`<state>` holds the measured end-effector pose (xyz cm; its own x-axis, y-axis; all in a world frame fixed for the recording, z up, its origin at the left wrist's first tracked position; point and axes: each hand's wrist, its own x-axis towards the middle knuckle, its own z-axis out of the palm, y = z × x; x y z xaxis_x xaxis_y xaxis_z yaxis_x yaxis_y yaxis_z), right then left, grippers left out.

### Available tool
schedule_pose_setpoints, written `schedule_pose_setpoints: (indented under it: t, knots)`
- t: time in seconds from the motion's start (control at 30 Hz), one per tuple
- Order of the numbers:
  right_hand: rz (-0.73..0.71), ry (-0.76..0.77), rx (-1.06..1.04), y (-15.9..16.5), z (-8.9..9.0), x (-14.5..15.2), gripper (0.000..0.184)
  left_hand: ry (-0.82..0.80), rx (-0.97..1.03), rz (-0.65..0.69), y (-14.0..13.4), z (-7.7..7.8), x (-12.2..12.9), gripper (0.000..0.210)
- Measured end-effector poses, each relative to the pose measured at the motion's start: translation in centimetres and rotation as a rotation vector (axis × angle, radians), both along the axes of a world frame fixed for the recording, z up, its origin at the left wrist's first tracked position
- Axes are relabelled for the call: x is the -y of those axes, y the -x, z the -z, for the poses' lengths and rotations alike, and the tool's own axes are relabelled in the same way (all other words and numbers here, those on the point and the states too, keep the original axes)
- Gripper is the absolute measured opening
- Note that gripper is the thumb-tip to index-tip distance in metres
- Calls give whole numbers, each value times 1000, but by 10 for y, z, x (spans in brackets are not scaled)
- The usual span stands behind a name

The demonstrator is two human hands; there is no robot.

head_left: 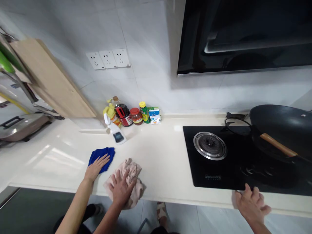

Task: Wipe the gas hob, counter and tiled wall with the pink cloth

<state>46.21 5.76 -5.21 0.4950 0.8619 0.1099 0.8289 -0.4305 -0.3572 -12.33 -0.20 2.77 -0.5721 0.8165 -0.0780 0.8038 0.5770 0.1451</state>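
My left hand [121, 191] lies with fingers spread on top of a crumpled pale pink cloth [133, 170], near the counter's front edge. Part of the cloth hangs over that edge. At the front of the cooktop, my right hand [251, 203] rests on the counter edge with its fingers apart and loosely bent, holding nothing. Left of the pink cloth, another person's hand [96, 167] lies flat on a folded blue cloth [107, 156].
A white spray bottle [113, 128], sauce bottle [123, 113], red-lidded jar [136, 116], green shaker [144, 112] and packet [154, 117] stand by the wall. The black cooktop [207, 177] bears a wok [275, 120]. A range hood [243, 39] overhangs it; a cutting board [53, 78] leans left.
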Motion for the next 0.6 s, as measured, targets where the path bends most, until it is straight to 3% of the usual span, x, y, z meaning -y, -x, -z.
schedule_pose_setpoints:
  t: [0.23, 0.37, 0.47, 0.53, 0.6]
  knots:
    - [79, -76, 28, 10, -2, -2, 67, -78, 53, 77, -17, -9, -123, 68]
    - [152, -111, 23, 13, 1, -10, 62, -110, 61, 230, -55, -7, -183, 68]
    - [223, -152, 50, 21, -1, -18, 64, -124, 68, 396, -104, -1, -198, 66]
    - [230, -166, 76, 26, -3, -22, 67, -174, 73, 555, -141, 7, -187, 65]
    - [228, -170, 92, 30, -6, -22, 68, -243, 90, 715, -173, 19, -161, 65]
